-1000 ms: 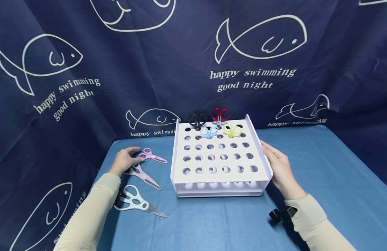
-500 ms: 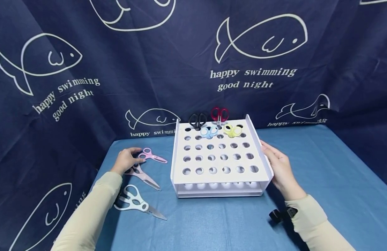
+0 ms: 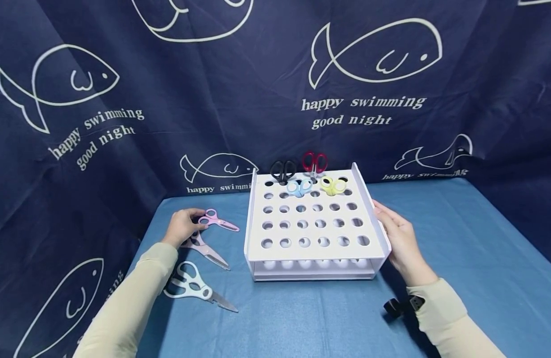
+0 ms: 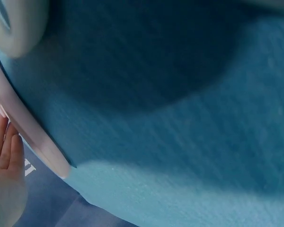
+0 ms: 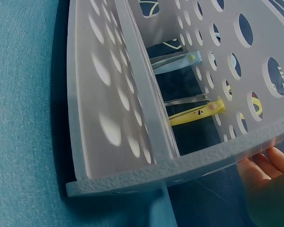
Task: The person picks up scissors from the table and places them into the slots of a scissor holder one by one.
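My left hand (image 3: 183, 227) is at the left of the table, thumb and fingers about the handle loops of small pink scissors (image 3: 220, 222). Just below lie larger pale pink scissors (image 3: 205, 251), their handle partly hidden by that hand. White-handled scissors (image 3: 195, 286) lie nearest me. At the table's middle stands a white rack (image 3: 311, 233) with rows of round holes. My right hand (image 3: 398, 238) holds its right side panel; some fingers are hidden behind the panel. Black scissors (image 3: 282, 170), red scissors (image 3: 314, 161), light blue scissors (image 3: 299, 187) and yellow scissors (image 3: 332, 185) stand in the rear holes, handles up.
Blue cloth (image 3: 293, 323) covers the table. A dark curtain (image 3: 275, 99) with white fish drawings hangs behind and at the left. A small black device (image 3: 393, 308) is by the right wrist. In the right wrist view, yellow blades (image 5: 199, 113) and light blue blades (image 5: 180, 62) show beneath the rack's top.
My left hand has shifted slightly right, closer round the small pink scissors' loops. The right hand stays on the rack, and the scissors lie much as before.
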{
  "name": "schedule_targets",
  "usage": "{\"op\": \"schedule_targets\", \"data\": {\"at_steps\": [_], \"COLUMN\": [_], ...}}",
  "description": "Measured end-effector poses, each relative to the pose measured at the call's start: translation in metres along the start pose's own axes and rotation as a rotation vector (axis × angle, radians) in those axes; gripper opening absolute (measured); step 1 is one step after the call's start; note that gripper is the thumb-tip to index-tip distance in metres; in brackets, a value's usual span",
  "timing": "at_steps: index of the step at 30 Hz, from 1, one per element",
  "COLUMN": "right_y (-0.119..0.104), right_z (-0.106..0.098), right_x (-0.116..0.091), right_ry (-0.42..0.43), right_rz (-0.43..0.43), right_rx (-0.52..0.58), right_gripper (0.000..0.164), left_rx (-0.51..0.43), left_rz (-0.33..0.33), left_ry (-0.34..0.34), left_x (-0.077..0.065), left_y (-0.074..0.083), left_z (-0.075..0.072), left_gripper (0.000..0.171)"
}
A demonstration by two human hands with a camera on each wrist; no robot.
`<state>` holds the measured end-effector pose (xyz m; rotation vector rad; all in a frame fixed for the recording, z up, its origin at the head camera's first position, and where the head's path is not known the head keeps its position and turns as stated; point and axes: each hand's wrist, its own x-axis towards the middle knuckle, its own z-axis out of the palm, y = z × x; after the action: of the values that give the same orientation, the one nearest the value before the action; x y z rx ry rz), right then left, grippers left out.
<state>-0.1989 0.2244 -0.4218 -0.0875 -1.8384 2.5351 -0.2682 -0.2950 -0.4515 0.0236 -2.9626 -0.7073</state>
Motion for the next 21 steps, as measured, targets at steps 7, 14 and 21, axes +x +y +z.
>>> {"op": "schedule_targets", "data": {"at_steps": [7,14,21], "right_y": [0.0004,0.0018,0.0011], "right_z": [-0.0003,0.0002,-0.0006], "right_x": [-0.0002,-0.0006,0.0003], "right_ry": [-0.001,0.0,-0.002], "right_rz": [-0.001,0.004,-0.002], "right_rx": [0.015,0.016,0.005], "right_gripper": [0.043,0.044,0.045], "left_rx": [-0.006,-0.051,-0.102], "left_rz": [0.022,0.02,-0.001], "left_ry": [0.019,0.024,0.048], "left_x": [0.0018,0.0001,-0.0006], "left_y": [0.0,-0.0004,-0.0006], "left_z": [0.0011,0.0002,-0.0002], "left_gripper": [0.04,0.044,0.044]}}
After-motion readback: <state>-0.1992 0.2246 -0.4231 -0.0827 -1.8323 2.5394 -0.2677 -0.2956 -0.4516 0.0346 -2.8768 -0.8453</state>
